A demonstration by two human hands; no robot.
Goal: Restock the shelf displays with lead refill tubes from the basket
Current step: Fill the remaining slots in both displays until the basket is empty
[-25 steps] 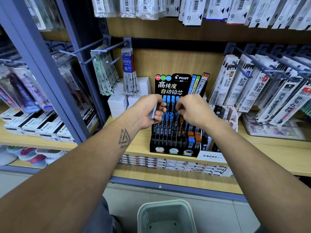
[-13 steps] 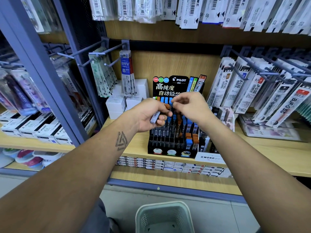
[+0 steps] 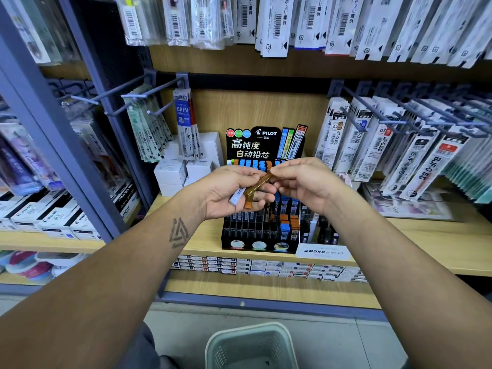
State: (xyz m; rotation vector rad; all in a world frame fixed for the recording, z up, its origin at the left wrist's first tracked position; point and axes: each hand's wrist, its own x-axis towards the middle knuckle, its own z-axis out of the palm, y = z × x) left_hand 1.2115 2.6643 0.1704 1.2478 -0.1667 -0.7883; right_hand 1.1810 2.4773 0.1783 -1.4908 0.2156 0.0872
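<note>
Lead refill tubes (image 3: pixel 246 195), 1 orange-capped and 1 pale, are gripped in the left hand (image 3: pixel 234 193) before the display rack (image 3: pixel 262 230). The orange tube's upper end is pinched by the right hand (image 3: pixel 300 182); it is best drawn free alone and seated in an orange slot.

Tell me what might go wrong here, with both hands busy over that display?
The left hand holds a clear blue-tinted lead tube and an orange-capped lead tube together while the right hand pinches the orange one; either could slip and fall. Lowering it, a knuckle might knock tubes standing in the black tiered Pilot display stand.
</note>
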